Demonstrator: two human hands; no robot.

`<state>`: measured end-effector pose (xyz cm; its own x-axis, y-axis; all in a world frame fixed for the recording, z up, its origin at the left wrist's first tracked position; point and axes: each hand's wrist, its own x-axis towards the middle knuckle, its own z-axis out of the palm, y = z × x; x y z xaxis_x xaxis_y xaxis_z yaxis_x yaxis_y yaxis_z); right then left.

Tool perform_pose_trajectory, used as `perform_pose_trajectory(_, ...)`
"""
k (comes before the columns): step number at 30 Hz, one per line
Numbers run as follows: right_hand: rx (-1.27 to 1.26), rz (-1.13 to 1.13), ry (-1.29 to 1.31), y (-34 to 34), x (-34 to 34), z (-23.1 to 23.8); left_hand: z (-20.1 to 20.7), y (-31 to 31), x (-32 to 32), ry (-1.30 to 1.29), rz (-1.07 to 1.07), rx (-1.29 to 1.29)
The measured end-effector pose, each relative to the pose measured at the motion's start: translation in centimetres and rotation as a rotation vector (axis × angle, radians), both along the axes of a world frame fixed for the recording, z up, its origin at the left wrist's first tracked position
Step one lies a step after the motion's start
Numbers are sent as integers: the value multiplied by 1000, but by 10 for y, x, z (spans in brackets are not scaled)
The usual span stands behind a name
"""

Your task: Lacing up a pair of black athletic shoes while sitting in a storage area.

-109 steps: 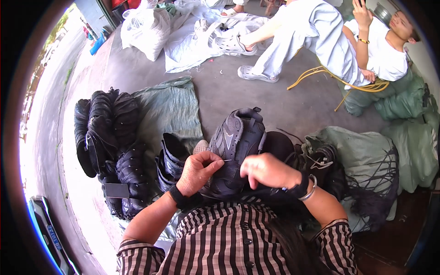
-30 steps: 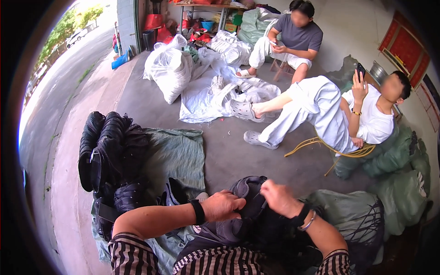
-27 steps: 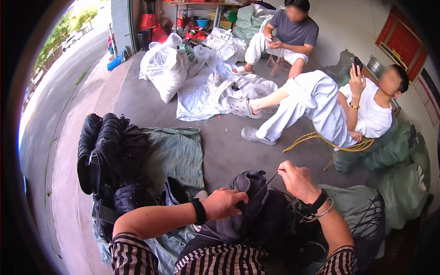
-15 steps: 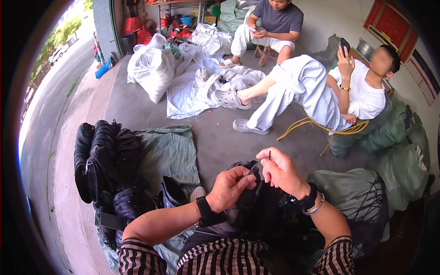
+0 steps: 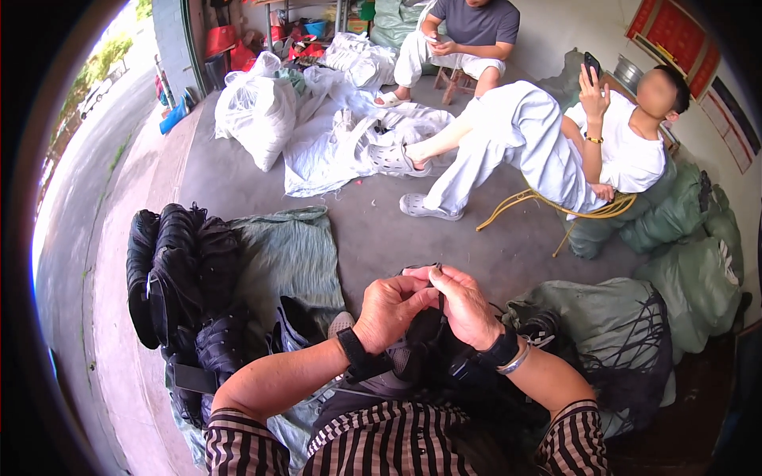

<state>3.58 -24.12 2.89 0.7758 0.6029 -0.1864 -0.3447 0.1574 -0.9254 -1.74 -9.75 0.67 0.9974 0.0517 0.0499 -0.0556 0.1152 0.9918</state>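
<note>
My left hand point(image 5: 390, 311) and my right hand point(image 5: 465, 308) meet in front of me, fingertips pinched together on a thin black lace point(image 5: 441, 308). A short dark end sticks up at the fingertips. Below the hands lies a black shoe point(image 5: 406, 358) with a mesh part, in my lap; its shape is mostly hidden by my hands and other dark material. At the left, a stack of laced black shoes point(image 5: 178, 254) stands on a green woven sheet point(image 5: 290, 246). A bundle of black laces point(image 5: 627, 357) spreads over a green sack point(image 5: 579, 305) at my right.
A dark phone point(image 5: 194, 379) rests by the shoe stack. Ahead, one person point(image 5: 476, 36) sits on a stool; another point(image 5: 627, 151) reclines on a yellow-framed chair, legs stretched out. White plastic bags point(image 5: 258, 111) lie beyond; full green sacks point(image 5: 683, 270) line the right.
My right hand has come down and left from a raised position apart, and now meets my left hand at the lace. The left hand has barely moved.
</note>
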Motion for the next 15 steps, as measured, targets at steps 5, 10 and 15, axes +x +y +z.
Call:
perform_pose_trajectory(5, 32, -170, -93, 7, -2, 0, -4, 8, -36, -140, 85, 875)
perform_pose_trajectory(10, 129, -189, 368, -24, 26, -31, -23, 11, -53, -114, -213, 1052)
perform_pose_trajectory(15, 397, -262, 268, -111, 140, 25, -24, 2, -55, -138, -225, 1142)
